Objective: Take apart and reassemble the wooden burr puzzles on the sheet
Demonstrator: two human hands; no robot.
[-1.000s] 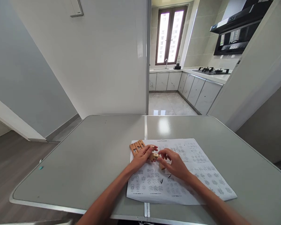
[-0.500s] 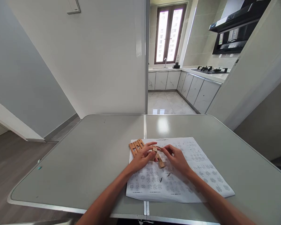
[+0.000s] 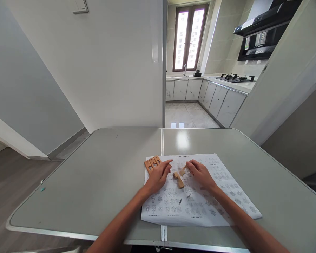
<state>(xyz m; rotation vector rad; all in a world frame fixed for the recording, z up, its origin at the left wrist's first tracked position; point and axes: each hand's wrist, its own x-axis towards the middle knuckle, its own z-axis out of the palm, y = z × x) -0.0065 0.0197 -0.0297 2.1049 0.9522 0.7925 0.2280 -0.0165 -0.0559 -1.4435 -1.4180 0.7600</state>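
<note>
In the head view, my right hand (image 3: 200, 173) pinches the end of a small notched wooden puzzle piece (image 3: 182, 172), held low over the printed sheet. My left hand (image 3: 158, 176) has its index finger stretched out, and nothing shows in its fingers. Between the hands, another notched wooden piece (image 3: 180, 183) lies at an angle on the paper. Several dark-holed wooden pieces (image 3: 149, 166) sit side by side just beyond my left hand, which partly covers them.
A large printed sheet (image 3: 171, 211) with rows of small diagrams lies across the seam of the grey table (image 3: 94, 182). A small teal bit (image 3: 43, 189) rests near the table's left edge. Beyond the table stand a white wall and a kitchen doorway.
My hands have moved apart. The left has let go of the wooden piece they held together, and the right has drawn it to the right. The piece between them is now uncovered.
</note>
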